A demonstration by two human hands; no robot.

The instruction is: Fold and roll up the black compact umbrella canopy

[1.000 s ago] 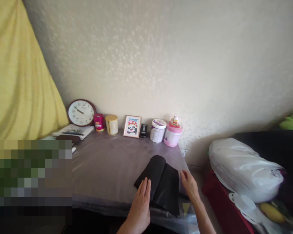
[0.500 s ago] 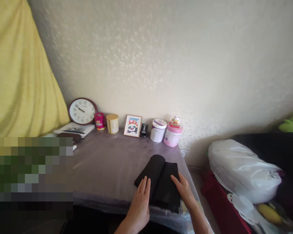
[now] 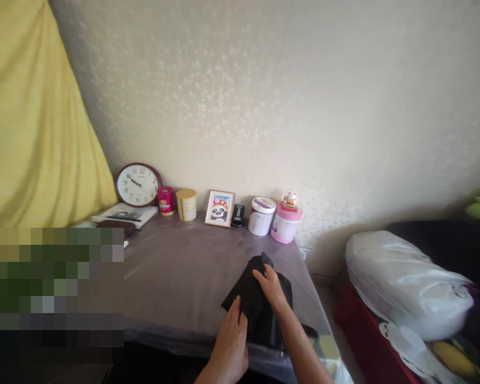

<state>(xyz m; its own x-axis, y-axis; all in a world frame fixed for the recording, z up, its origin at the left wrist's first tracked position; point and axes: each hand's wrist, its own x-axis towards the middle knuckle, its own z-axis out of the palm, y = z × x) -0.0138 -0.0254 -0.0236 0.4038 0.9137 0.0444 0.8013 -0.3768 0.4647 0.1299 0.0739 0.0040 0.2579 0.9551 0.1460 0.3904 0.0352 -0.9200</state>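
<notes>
A black folded cloth (image 3: 248,293) lies near the right front corner of the table; I cannot tell what kind of garment it is, if any. My left hand (image 3: 232,333) rests along its left front part, fingers stretched out and touching the fabric. Over the upper middle of the cloth, my right hand (image 3: 270,282) has its thumb and fingers closed on a fold, with my right forearm crossing the cloth's right side. A loose dark end of the cloth sticks out to the right beyond that forearm.
Along the wall stand a clock (image 3: 139,184), a pink can (image 3: 166,201), a yellow-lidded can (image 3: 186,205), a panda picture (image 3: 220,208), a purple-and-white tub (image 3: 261,217) and a pink tub (image 3: 287,224). A white plastic bag (image 3: 404,282) sits right of the table (image 3: 176,266).
My right hand has moved left and away from me, from the cloth's right edge to its upper middle, and gripped a fold. The cloth's right part is now rumpled.
</notes>
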